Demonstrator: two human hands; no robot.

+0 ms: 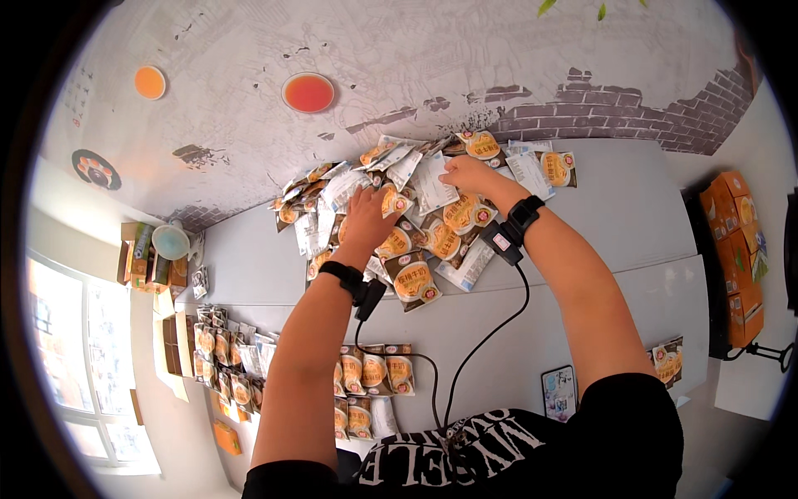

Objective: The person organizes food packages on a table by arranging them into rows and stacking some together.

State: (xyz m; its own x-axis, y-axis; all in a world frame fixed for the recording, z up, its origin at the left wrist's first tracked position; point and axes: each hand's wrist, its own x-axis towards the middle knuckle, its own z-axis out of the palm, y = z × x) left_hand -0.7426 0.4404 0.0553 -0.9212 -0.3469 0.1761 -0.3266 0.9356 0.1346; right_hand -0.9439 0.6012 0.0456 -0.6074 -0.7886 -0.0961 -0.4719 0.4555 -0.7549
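A heap of flat sachets, brown and orange fronts and white backs mixed, lies on the grey table against the wall. My left hand rests on the heap's left part, fingers spread over the sachets, beside one with an orange front. Toward the heap's far right side, my right hand pinches the edge of a white-backed sachet between thumb and fingers. Closest to me in the heap, one brown sachet lies face up. Each wrist wears a black band with a small device and a cable.
Rows of sachets lie near my left forearm, with more piled farther left. A phone and a few sachets lie near my right elbow. Orange boxes stand at the right, cartons at the left.
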